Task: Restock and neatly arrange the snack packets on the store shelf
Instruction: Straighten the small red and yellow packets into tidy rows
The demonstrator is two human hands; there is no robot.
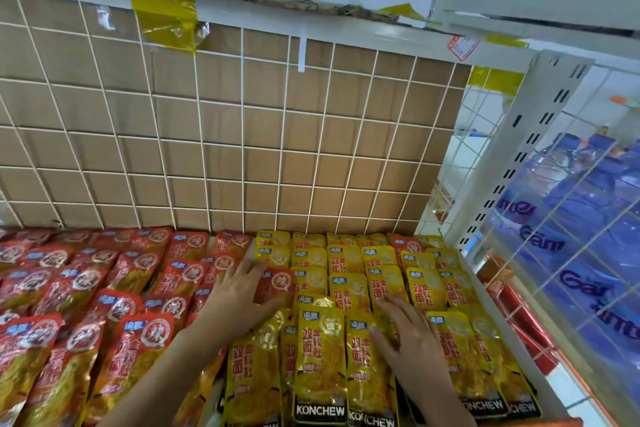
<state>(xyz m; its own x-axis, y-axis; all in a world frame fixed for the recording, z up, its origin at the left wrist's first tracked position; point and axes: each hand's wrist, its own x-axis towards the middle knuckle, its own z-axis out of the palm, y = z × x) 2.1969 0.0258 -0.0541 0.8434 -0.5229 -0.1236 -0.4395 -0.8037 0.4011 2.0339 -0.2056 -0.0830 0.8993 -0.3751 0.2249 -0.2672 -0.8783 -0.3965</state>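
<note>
Red snack packets (pixel 86 295) fill the left half of the shelf in overlapping rows. Yellow snack packets (pixel 384 274) fill the right half. One red packet (pixel 277 284) lies among the yellow ones, just right of the boundary. My left hand (pixel 239 284) lies flat with straight fingers on the packets at that boundary, touching the stray red packet. My right hand (pixel 405 336) rests flat with spread fingers on the front yellow packets (pixel 322 357). Neither hand grips anything.
A white wire grid backed by brown cardboard (pixel 242 135) stands behind the packets. A white slotted upright (pixel 519 156) and a wire side panel (pixel 571 218) close the right end, with blue wrapped packs (pixel 588 204) beyond. An upper shelf edge (pixel 311 31) hangs overhead.
</note>
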